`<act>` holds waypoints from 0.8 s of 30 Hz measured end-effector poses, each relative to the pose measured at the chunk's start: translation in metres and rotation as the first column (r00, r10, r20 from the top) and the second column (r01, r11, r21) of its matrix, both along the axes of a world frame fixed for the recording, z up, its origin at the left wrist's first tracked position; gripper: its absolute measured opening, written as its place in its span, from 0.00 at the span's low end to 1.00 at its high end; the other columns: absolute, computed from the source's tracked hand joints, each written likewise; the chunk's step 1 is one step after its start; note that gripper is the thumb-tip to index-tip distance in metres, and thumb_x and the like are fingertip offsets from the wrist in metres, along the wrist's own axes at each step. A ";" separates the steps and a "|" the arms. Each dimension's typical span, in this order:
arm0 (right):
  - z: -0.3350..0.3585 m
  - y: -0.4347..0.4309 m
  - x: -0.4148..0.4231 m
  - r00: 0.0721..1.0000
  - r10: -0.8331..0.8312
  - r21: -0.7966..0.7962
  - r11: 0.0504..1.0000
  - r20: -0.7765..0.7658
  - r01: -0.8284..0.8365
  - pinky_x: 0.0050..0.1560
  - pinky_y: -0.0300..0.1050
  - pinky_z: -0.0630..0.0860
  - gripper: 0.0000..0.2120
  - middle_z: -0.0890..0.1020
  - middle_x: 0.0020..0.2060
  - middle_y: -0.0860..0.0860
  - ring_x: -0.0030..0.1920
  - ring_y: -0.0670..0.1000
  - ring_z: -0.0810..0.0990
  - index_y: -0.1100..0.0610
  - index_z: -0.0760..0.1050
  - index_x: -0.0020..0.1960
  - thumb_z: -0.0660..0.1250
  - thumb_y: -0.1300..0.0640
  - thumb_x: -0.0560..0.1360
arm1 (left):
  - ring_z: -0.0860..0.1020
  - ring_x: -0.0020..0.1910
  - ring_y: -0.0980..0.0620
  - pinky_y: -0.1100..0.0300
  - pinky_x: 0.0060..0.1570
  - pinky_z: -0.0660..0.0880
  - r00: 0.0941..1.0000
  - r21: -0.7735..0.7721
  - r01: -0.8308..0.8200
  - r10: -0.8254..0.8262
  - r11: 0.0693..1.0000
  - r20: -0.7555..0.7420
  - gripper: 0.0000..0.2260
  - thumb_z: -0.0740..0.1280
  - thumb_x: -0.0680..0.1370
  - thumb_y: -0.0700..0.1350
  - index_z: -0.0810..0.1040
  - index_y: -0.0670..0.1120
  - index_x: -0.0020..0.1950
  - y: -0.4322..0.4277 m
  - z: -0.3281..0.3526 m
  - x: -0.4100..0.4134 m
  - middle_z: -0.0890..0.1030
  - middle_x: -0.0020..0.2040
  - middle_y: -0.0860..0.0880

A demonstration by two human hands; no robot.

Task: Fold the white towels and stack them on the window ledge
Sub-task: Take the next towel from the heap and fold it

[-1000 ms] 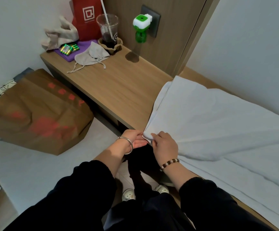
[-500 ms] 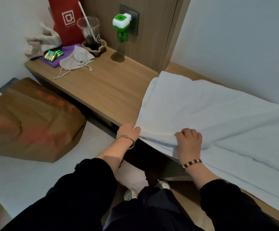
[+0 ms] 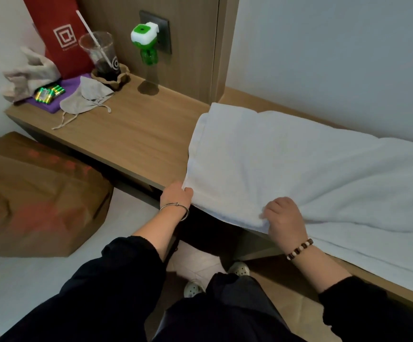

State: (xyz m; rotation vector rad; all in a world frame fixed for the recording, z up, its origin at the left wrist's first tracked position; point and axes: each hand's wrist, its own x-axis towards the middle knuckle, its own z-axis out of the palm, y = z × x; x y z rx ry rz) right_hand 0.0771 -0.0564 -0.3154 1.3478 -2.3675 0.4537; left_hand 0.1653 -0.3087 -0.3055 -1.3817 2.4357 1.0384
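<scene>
- The white towel [image 3: 287, 164] lay spread over the right part of the wooden ledge [image 3: 131, 134], its left edge folded and its near edge at the ledge's front rim.
- The left hand [image 3: 175, 197], a metal bangle on its wrist, pinched the towel's near-left corner at the ledge's front edge, with the thumb on top.
- The right hand [image 3: 285, 218], a beaded bracelet on its wrist, had its fingers curled around a bunched fold of the towel's near edge, further right along the same front rim.
- More white cloth lay flat along the ledge's right end under the held layer; whether it was a separate towel could not be told.
- At the ledge's far-left end stood a red bag [image 3: 59, 38] and a plastic cup [image 3: 101, 55] with a straw, with batteries [image 3: 48, 92] and a grey face mask [image 3: 89, 99] near them.
- A green plug-in device [image 3: 146, 43] hung from a socket above the ledge.
- A brown paper bag [image 3: 35, 193] lay below the ledge's left part.
</scene>
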 end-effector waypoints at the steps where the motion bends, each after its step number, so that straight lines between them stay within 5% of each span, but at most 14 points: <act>1: -0.009 0.003 0.004 0.998 0.010 0.099 0.995 0.056 -0.015 0.35 0.44 0.72 0.16 0.77 0.29 0.53 0.31 0.55 0.75 0.59 0.76 0.30 0.73 0.76 0.50 | 0.71 0.42 0.44 0.58 0.39 0.66 1.000 -0.001 -0.003 0.003 1.000 -0.003 0.12 0.58 0.78 0.44 0.73 0.37 0.53 0.000 -0.001 0.000 0.78 0.50 0.39; 3: -0.020 0.005 0.007 0.985 -0.044 0.189 0.982 0.170 0.012 0.34 0.43 0.70 0.22 0.77 0.30 0.52 0.30 0.54 0.75 0.58 0.76 0.31 0.73 0.77 0.43 | 0.71 0.41 0.45 0.58 0.39 0.66 1.000 -0.009 -0.016 0.015 1.000 -0.025 0.12 0.58 0.79 0.44 0.73 0.37 0.54 -0.001 -0.003 0.001 0.78 0.50 0.39; 11: -0.014 -0.034 -0.012 0.964 -0.139 0.253 0.964 0.227 0.079 0.34 0.43 0.72 0.20 0.75 0.29 0.52 0.30 0.54 0.75 0.57 0.74 0.30 0.74 0.74 0.45 | 0.75 0.41 0.44 0.56 0.38 0.71 0.988 -0.178 -0.124 0.105 0.976 -0.112 0.13 0.56 0.81 0.44 0.69 0.46 0.65 -0.002 0.003 -0.002 0.76 0.45 0.45; 14: -0.013 -0.042 -0.020 0.958 -0.145 0.263 0.962 0.246 0.079 0.34 0.43 0.73 0.20 0.75 0.28 0.52 0.29 0.55 0.75 0.57 0.74 0.30 0.75 0.75 0.45 | 0.72 0.57 0.44 0.53 0.50 0.70 0.997 -0.419 0.072 -0.068 0.905 0.026 0.19 0.57 0.78 0.38 0.66 0.48 0.69 -0.005 0.005 -0.017 0.72 0.62 0.43; 17: -0.014 -0.041 -0.019 0.952 -0.134 0.229 0.971 0.274 0.070 0.34 0.42 0.72 0.19 0.75 0.28 0.53 0.29 0.55 0.75 0.59 0.74 0.30 0.73 0.76 0.45 | 0.61 0.71 0.46 0.53 0.66 0.63 0.896 -0.596 0.404 -0.432 0.694 0.103 0.24 0.56 0.79 0.40 0.59 0.50 0.75 0.013 0.008 -0.042 0.62 0.74 0.47; 20: -0.016 -0.038 -0.020 0.955 -0.104 0.187 0.981 0.278 0.052 0.34 0.42 0.72 0.18 0.75 0.30 0.54 0.31 0.55 0.75 0.60 0.74 0.31 0.73 0.75 0.47 | 0.48 0.77 0.47 0.50 0.73 0.50 0.685 -0.468 0.693 -0.703 0.548 0.191 0.24 0.51 0.83 0.47 0.49 0.51 0.78 0.056 -0.001 -0.063 0.50 0.78 0.49; 24: -0.018 -0.020 -0.025 0.973 -0.118 0.144 0.985 0.198 0.090 0.38 0.45 0.73 0.15 0.76 0.32 0.55 0.33 0.56 0.75 0.61 0.75 0.35 0.70 0.76 0.53 | 0.41 0.77 0.49 0.47 0.73 0.44 0.663 -0.410 0.738 -0.688 0.536 0.296 0.24 0.44 0.83 0.53 0.40 0.54 0.78 0.072 -0.018 -0.067 0.40 0.78 0.52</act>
